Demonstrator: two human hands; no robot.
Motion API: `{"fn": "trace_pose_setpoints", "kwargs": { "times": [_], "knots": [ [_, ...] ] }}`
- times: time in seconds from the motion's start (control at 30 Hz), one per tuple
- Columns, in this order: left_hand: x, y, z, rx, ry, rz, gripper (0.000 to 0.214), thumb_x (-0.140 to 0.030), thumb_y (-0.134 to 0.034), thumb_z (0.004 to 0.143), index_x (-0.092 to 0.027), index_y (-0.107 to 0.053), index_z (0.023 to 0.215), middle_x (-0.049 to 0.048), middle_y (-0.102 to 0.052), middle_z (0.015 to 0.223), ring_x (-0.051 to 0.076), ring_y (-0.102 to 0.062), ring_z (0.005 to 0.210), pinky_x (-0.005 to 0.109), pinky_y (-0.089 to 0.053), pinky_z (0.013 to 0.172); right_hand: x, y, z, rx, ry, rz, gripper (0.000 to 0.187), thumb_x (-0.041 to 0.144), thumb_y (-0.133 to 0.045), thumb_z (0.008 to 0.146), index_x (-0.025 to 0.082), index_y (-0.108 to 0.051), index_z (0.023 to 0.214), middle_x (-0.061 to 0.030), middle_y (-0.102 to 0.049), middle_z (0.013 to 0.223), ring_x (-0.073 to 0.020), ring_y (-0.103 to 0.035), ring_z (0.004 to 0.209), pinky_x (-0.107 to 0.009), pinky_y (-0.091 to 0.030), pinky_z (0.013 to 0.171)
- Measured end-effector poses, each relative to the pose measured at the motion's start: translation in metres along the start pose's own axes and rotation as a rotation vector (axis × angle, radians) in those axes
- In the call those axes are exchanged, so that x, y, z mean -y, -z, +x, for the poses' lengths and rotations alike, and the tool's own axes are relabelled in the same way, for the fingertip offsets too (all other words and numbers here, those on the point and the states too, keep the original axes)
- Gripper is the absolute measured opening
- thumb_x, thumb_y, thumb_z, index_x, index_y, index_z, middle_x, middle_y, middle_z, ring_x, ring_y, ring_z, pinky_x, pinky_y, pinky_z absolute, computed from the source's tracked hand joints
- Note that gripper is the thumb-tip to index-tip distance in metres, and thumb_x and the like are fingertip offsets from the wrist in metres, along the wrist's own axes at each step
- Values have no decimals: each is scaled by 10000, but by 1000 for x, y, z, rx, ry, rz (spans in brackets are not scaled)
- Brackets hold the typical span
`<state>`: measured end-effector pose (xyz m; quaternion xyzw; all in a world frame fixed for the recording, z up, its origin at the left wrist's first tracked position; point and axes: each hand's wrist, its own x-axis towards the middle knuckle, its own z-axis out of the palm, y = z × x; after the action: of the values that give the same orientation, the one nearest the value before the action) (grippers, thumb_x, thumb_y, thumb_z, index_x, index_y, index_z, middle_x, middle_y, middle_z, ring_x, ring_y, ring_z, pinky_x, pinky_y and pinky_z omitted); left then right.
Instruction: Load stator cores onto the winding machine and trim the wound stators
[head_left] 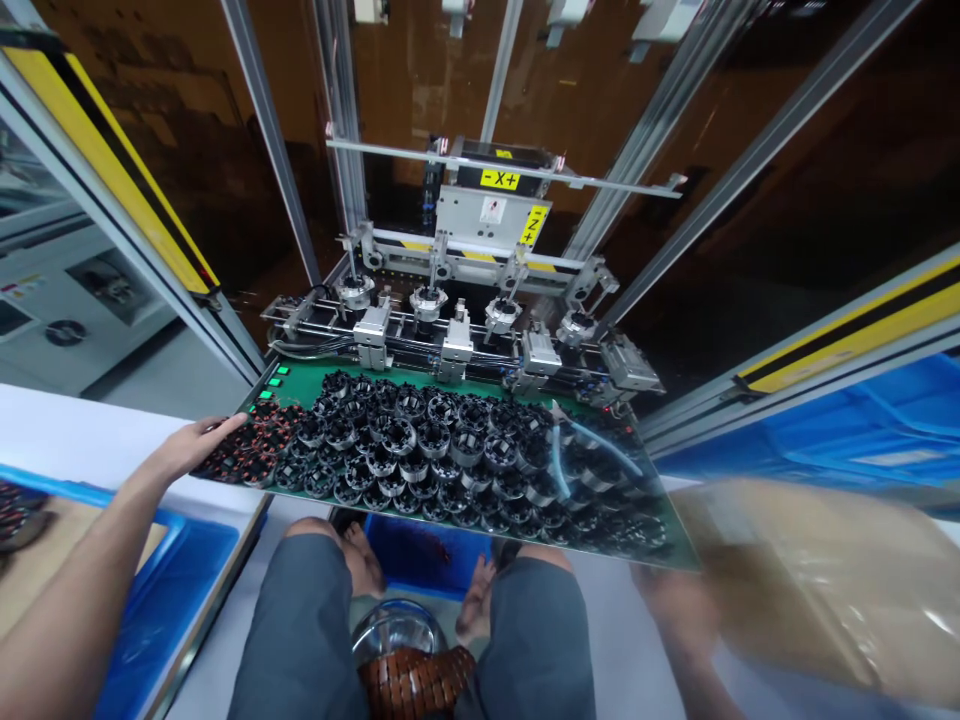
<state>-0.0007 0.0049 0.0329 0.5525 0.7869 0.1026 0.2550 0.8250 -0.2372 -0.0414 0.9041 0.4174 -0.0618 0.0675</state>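
Handling of small parts at a green-topped bench (675, 552) before a machine (480, 218). Dark rings (431, 437) stand closely packed across the center of the frame; wired parts (259, 445), with reddish leads, lie bunched at their left end. The left hand (202, 442), left of center, reaches to the edge of the wired parts, fingers extended; whether it grips one cannot be told. The right hand (679, 610), at lower right, is blurred below the bench's near corner, beside a carton (825, 580); its grasp cannot be made out. Cutters (556, 462) with pale blue handles lie open over the rings, right of center. Behind, a row of four stations (428, 304) appears to bear round parts. Judged from this layout, the step in hand is manual handling at the wired parts, away from the stations. A move there calls for taking one piece by its body, with its leads free of neighboring pieces; the cutters lie clear of the left hand.
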Motion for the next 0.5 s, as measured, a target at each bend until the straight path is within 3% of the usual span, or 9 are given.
{"fn": "trace_pose_setpoints", "kwargs": {
  "times": [0.13,0.3,0.5],
  "knots": [
    [-3,1,-2,21,45,-53,977,-911,-457,900,-109,-790,1347,166,-840,1244,388,-767,1228,464,-564,1141,-2,-4,3,-44,25,3,502,494,-526,1032,140,-858,1160,-216,-827,1047,-358,-790,1013,-406,-604,848],
    [-3,1,-1,30,48,-56,1011,-938,-448,887,-106,-785,1352,164,-839,1243,389,-759,1237,469,-549,1162,-3,-5,1,-21,6,-1,594,500,-429,1076,100,-840,1228,-258,-813,1201,-379,-792,1074,-417,-604,854],
    [2,-1,2,2,7,3,1065,-967,-368,907,-100,-788,1361,178,-844,1210,364,-791,1147,446,-593,1088,-5,-5,3,-12,37,12,506,485,-528,1031,124,-853,1172,-214,-819,1002,-346,-789,987,-394,-596,840]
  ]
}}
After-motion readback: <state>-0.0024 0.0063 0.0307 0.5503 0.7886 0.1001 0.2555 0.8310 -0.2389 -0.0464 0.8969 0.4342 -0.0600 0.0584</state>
